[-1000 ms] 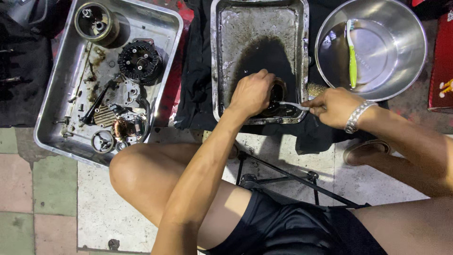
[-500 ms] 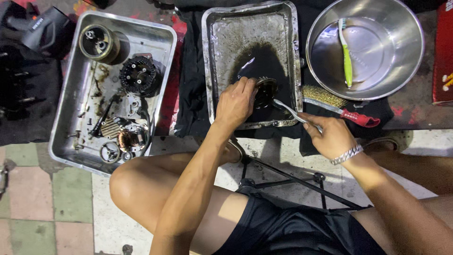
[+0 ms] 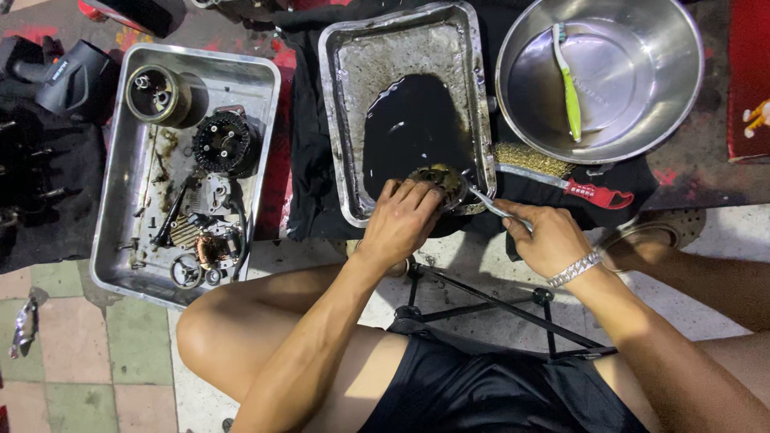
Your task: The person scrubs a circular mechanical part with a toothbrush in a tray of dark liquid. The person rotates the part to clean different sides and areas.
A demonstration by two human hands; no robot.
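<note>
Pulled nearer within the second: grimy round metal part (image 3: 435,180), lifted to the near rim of the oily steel tray (image 3: 337,96), clear of the black pool. Gripped from the near side by the left hand (image 3: 401,218). Scrubbed with a slim brush (image 3: 484,200) pinched in the closed right hand (image 3: 545,234). Just right, a wire brush (image 3: 561,178); beyond it, a steel bowl (image 3: 682,88) holding a green toothbrush (image 3: 568,84). Far left, a parts tray (image 3: 112,232).

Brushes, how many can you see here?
3. A green toothbrush lies in the round metal bowl. A red-handled wire brush lies on the black cloth just below it. The right hand holds a pale one. Others may be hidden.
</note>
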